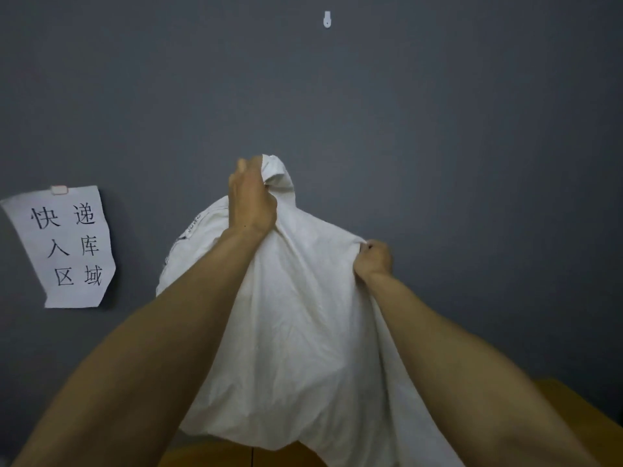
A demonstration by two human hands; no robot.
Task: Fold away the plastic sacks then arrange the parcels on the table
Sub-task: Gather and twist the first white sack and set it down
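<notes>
Left hand [251, 197] grips bunched top of large crumpled white plastic sack [303, 315] | right hand [372, 259] pinches its edge | held raised above wooden table [580, 409], likely spreading it for folding

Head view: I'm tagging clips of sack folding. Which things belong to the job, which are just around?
Job: large crumpled white plastic sack, gripped by left hand and right hand; orange-brown wooden table.
Not job: white paper notice with black characters; small white wall hook.
</notes>
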